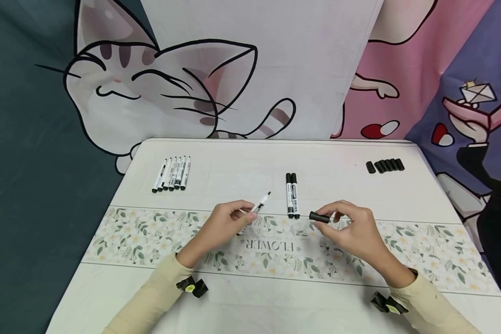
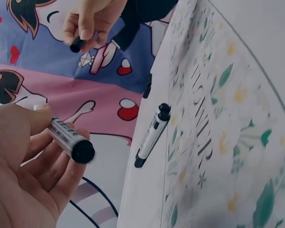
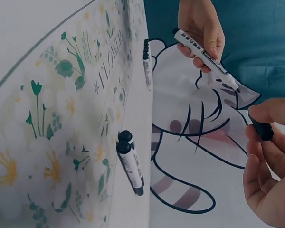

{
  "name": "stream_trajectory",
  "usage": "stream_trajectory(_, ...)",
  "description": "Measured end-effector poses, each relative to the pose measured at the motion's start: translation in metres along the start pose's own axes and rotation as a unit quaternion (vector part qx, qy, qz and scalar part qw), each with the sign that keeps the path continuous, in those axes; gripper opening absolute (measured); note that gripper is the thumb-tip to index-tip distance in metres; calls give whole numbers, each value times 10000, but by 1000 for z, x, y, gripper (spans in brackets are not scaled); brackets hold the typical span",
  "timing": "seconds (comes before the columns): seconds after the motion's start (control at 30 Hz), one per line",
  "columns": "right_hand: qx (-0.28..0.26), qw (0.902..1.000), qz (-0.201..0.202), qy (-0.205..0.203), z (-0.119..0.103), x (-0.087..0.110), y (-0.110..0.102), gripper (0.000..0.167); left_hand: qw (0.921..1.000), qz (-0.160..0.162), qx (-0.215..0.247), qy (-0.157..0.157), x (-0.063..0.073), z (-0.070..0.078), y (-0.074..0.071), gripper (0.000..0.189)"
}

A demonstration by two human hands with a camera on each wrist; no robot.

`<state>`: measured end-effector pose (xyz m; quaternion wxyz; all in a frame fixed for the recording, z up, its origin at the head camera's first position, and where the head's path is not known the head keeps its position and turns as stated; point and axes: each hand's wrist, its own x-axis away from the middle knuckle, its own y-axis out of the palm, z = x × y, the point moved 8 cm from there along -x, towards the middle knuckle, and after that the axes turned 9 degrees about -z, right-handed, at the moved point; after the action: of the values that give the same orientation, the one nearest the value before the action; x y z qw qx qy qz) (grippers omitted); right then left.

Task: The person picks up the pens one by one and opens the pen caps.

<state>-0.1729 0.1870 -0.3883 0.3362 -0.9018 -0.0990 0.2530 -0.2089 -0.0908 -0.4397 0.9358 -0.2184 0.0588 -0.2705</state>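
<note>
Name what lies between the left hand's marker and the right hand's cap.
Two capped markers lie there side by side on the table, in the head view.

There are nine pens (image 1: 175,174) on and above the one counter (image 1: 267,306): six uncapped in one row, two capped pens (image 1: 289,195) side by side, and one held pen (image 1: 260,203), uncapped, in the left grip (image 1: 224,222). Seven caps (image 1: 388,165) are off — five packed together, one just beside them, one held cap (image 1: 319,217) in the right grip (image 1: 355,229) — and two are on. There are two sleeves (image 1: 150,297) and one floral band (image 1: 288,266).
</note>
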Motion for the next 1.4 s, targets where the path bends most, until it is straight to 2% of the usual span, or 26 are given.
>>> stream_trajectory(0.1,-42,9994,-2,334,7,1,2,33,9992,339,71,-215,1,-5,-13,25)
stream_trajectory(0.27,-95,9968,-39,797,17,4,4,29,9967,758,6,-303,5,-11,-36,30)
stream_trajectory(0.4,-90,9957,-54,925,21,7,6,29,9946,975,-55,-337,7,-15,-55,32)
stream_trajectory(0.67,-175,9942,-52,1063,24,13,7,29,9892,1280,-553,-456,12,-27,-93,32)
stream_trajectory(0.9,-305,9925,-3,1183,28,15,7,27,9804,1518,-1036,-710,16,-49,-132,41)
stream_trajectory(1.2,-335,9925,-36,1177,26,18,8,27,9683,1849,-1337,-1017,24,-78,-174,48)
stream_trajectory(1.4,-311,9924,-68,1186,27,18,7,27,9606,1983,-1558,-1164,26,-103,-200,50)
